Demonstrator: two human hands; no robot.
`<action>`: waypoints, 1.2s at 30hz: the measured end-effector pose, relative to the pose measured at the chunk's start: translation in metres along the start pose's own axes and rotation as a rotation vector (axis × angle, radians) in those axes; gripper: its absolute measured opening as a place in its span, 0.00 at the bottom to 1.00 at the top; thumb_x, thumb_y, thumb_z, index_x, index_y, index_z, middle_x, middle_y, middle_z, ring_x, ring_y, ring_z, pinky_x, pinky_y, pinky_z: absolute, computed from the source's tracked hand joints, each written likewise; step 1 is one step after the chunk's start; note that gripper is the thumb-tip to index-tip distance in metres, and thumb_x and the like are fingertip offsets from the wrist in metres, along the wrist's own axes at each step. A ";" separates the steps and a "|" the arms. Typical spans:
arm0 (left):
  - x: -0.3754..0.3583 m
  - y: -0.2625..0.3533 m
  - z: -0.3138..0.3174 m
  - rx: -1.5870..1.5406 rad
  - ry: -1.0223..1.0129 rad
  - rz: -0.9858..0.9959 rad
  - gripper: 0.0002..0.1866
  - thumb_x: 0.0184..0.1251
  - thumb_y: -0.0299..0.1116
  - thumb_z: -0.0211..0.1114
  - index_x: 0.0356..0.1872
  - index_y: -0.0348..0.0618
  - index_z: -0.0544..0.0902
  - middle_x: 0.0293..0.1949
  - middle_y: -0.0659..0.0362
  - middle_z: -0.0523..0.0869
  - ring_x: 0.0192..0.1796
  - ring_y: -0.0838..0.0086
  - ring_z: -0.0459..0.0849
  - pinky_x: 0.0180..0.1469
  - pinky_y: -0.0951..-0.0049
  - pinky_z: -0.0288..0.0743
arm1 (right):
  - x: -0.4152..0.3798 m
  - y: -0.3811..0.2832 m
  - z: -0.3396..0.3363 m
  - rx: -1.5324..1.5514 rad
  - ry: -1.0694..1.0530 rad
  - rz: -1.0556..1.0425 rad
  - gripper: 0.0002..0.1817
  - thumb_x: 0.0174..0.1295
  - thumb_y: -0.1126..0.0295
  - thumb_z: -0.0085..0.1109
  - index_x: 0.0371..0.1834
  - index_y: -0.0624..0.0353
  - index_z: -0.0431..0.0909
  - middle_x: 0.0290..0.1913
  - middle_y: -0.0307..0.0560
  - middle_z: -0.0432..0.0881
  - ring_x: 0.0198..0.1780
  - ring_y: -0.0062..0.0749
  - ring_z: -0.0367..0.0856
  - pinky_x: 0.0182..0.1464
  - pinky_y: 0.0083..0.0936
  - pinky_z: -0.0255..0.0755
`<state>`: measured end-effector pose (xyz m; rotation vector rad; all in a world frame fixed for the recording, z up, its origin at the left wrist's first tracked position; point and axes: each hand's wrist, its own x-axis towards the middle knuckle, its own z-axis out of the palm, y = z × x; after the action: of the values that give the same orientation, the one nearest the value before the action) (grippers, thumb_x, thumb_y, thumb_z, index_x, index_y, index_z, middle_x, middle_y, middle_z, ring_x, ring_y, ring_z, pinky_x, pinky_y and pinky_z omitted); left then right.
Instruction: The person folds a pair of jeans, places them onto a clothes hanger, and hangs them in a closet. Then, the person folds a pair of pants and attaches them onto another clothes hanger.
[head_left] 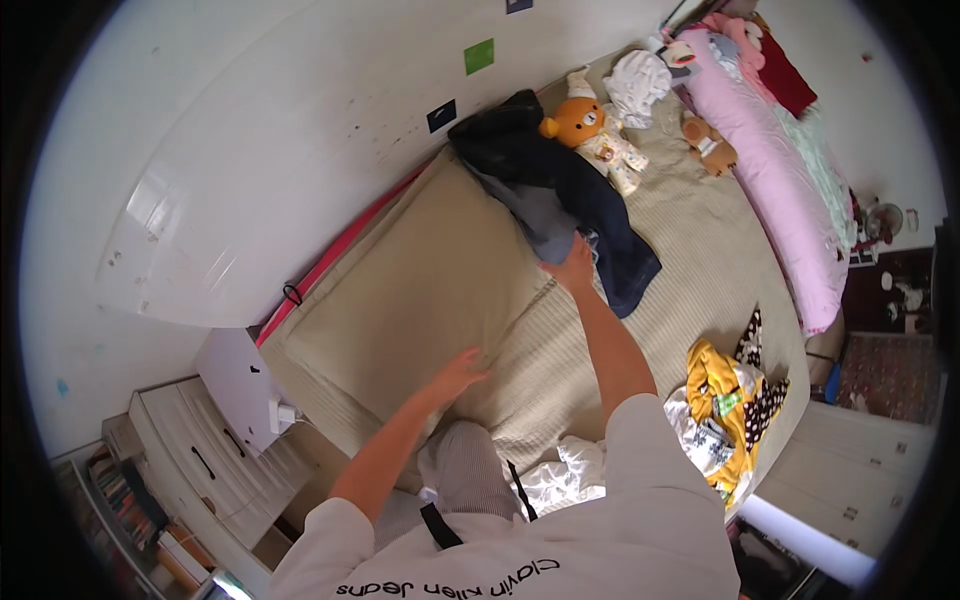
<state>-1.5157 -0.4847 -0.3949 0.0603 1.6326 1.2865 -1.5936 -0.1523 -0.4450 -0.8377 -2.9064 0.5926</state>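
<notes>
While the left hand is hovering by the near edge of the large beige fabric pillow, palm down with its fingers loosely parted and holding nothing, the right hand is reaching to the grey part of a crumpled navy, black and grey cloth garment just right of the pillow. The right thumb is pointing out toward the pillow, apart from the other fingers, whose tips are meeting the grey fabric; whether they are pinching it, I cannot tell. The garment is lying along the pillow's right side, its black end touching the pillow's far corner and its navy part spreading away over the ribbed beige bed cover. Beyond the pillow, to the right, an orange-brown plush bear in a pale patterned outfit is lying beside the garment, and a long pink fabric bolster is running along the bed farther right of the pillow. Nearer the person than the pillow, a shiny white cloth is lying rumpled, while a yellow, white and dotted brown pile of clothes is resting well to the pillow's right.
</notes>
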 end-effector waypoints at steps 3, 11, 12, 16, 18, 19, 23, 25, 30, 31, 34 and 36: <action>0.005 -0.001 -0.012 -0.132 0.072 -0.041 0.33 0.59 0.40 0.67 0.65 0.44 0.65 0.58 0.50 0.74 0.58 0.64 0.74 0.59 0.67 0.68 | 0.020 -0.033 -0.004 -0.076 -0.056 0.138 0.56 0.35 0.49 0.76 0.66 0.62 0.54 0.63 0.67 0.64 0.61 0.60 0.67 0.58 0.44 0.67; 0.005 -0.013 -0.025 -0.298 0.055 0.095 0.27 0.64 0.31 0.59 0.64 0.44 0.65 0.49 0.56 0.78 0.53 0.72 0.76 0.59 0.67 0.68 | 0.020 -0.048 0.021 -0.281 -0.426 -0.015 0.29 0.52 0.59 0.59 0.59 0.54 0.69 0.45 0.60 0.81 0.48 0.54 0.79 0.52 0.41 0.73; -0.001 -0.010 -0.026 -0.284 0.052 0.089 0.26 0.64 0.33 0.58 0.64 0.44 0.65 0.51 0.56 0.78 0.53 0.71 0.76 0.59 0.67 0.67 | 0.005 -0.059 0.009 -0.190 -0.447 -0.062 0.27 0.52 0.60 0.59 0.57 0.55 0.70 0.46 0.61 0.80 0.49 0.54 0.78 0.52 0.41 0.72; -0.036 0.011 -0.031 -0.465 0.119 -0.077 0.26 0.66 0.41 0.55 0.63 0.45 0.67 0.54 0.55 0.77 0.55 0.70 0.76 0.59 0.67 0.67 | -0.079 -0.093 -0.029 0.236 -0.499 -0.183 0.22 0.51 0.59 0.58 0.48 0.59 0.74 0.45 0.62 0.78 0.50 0.53 0.76 0.51 0.43 0.71; -0.051 0.027 -0.030 -0.642 0.153 -0.172 0.28 0.65 0.49 0.55 0.62 0.45 0.69 0.54 0.55 0.78 0.54 0.69 0.77 0.59 0.67 0.67 | -0.137 -0.108 -0.049 0.346 -0.601 -0.196 0.25 0.51 0.54 0.60 0.46 0.62 0.74 0.44 0.62 0.78 0.48 0.55 0.76 0.49 0.43 0.70; -0.063 0.037 -0.028 -0.718 0.159 -0.192 0.30 0.64 0.54 0.56 0.61 0.45 0.71 0.53 0.55 0.79 0.54 0.67 0.77 0.58 0.68 0.67 | -0.168 -0.113 -0.051 0.354 -0.664 -0.194 0.26 0.51 0.52 0.61 0.44 0.63 0.74 0.43 0.62 0.78 0.47 0.56 0.76 0.49 0.43 0.70; -0.117 0.075 -0.020 -0.948 -0.037 -0.082 0.32 0.59 0.51 0.64 0.57 0.39 0.73 0.51 0.54 0.81 0.50 0.63 0.80 0.55 0.67 0.71 | -0.307 -0.182 -0.140 0.355 -0.794 -0.463 0.23 0.53 0.54 0.59 0.40 0.65 0.75 0.36 0.63 0.79 0.42 0.58 0.77 0.46 0.42 0.72; -0.132 0.059 -0.024 -0.718 -0.130 -0.109 0.29 0.56 0.43 0.67 0.55 0.35 0.74 0.48 0.53 0.82 0.46 0.64 0.82 0.51 0.68 0.75 | -0.351 -0.207 -0.157 0.373 -0.790 -0.475 0.22 0.54 0.55 0.59 0.41 0.64 0.76 0.37 0.62 0.80 0.42 0.57 0.78 0.46 0.42 0.72; -0.218 0.043 -0.023 -0.428 -0.106 0.041 0.24 0.49 0.28 0.68 0.50 0.32 0.76 0.42 0.52 0.83 0.39 0.69 0.84 0.44 0.72 0.78 | -0.431 -0.253 -0.173 0.419 -0.823 -0.533 0.21 0.55 0.54 0.61 0.43 0.61 0.78 0.38 0.54 0.83 0.41 0.46 0.82 0.45 0.34 0.74; -0.239 0.034 -0.025 -0.401 -0.130 0.068 0.24 0.49 0.28 0.68 0.50 0.32 0.76 0.41 0.52 0.83 0.39 0.70 0.83 0.44 0.72 0.78 | -0.450 -0.265 -0.180 0.454 -0.910 -0.486 0.21 0.54 0.55 0.62 0.42 0.61 0.79 0.38 0.53 0.83 0.40 0.43 0.82 0.45 0.31 0.74; -0.288 0.009 -0.035 -0.323 -0.220 0.178 0.24 0.48 0.28 0.66 0.49 0.31 0.75 0.40 0.53 0.82 0.38 0.71 0.83 0.43 0.73 0.77 | -0.505 -0.272 -0.188 0.708 -0.896 -0.378 0.17 0.52 0.60 0.66 0.37 0.63 0.81 0.36 0.47 0.85 0.38 0.28 0.82 0.44 0.22 0.74; -0.325 0.000 -0.040 -0.338 -0.256 0.189 0.24 0.48 0.27 0.64 0.50 0.30 0.75 0.40 0.53 0.82 0.38 0.72 0.82 0.43 0.74 0.77 | -0.537 -0.241 -0.167 0.860 -0.565 -0.042 0.13 0.54 0.64 0.65 0.34 0.65 0.81 0.32 0.44 0.84 0.38 0.26 0.82 0.43 0.21 0.74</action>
<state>-1.3861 -0.6987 -0.1840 0.1685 1.1989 1.6131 -1.2311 -0.5633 -0.1738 -0.5207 -2.5596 2.1281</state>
